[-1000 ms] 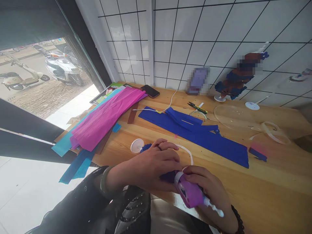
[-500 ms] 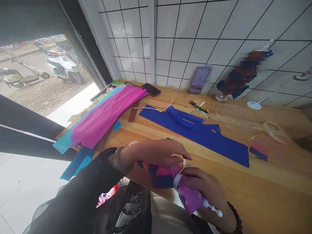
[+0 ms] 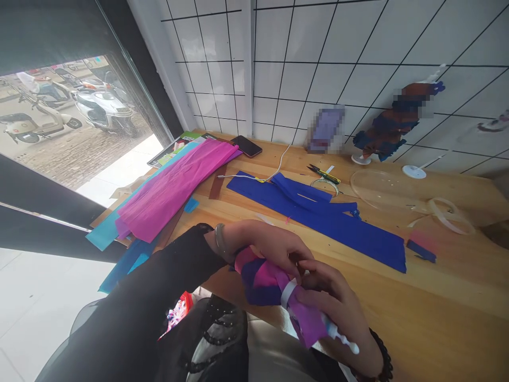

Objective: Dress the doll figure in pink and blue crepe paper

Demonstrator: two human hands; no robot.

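In front of my body is a paper-wrapped stick [image 3: 262,284] with pink, navy and purple crepe paper around it. A white tape [image 3: 288,293] circles the paper where the navy meets the purple. My right hand [image 3: 334,292] is closed around the purple end, and a thin white tip [image 3: 349,343] pokes out below it. My left hand [image 3: 274,244] arches over the pink part, its fingertips pinched at the white tape beside my right fingers. The pinched end itself is hidden.
Blue crepe paper [image 3: 318,223] lies across the wooden table [image 3: 437,313]. Pink crepe sheets [image 3: 175,191] are stacked at left near a phone [image 3: 247,146]. Behind are a cutter [image 3: 324,174], a clear round plate [image 3: 382,188], a tape roll [image 3: 451,215] and a paper-covered stand [image 3: 385,130].
My left hand has moved down and right, its fingertips now meeting my right hand's fingers at the tape. The loose tape between them has gone from sight. The wrapped stick has barely shifted.
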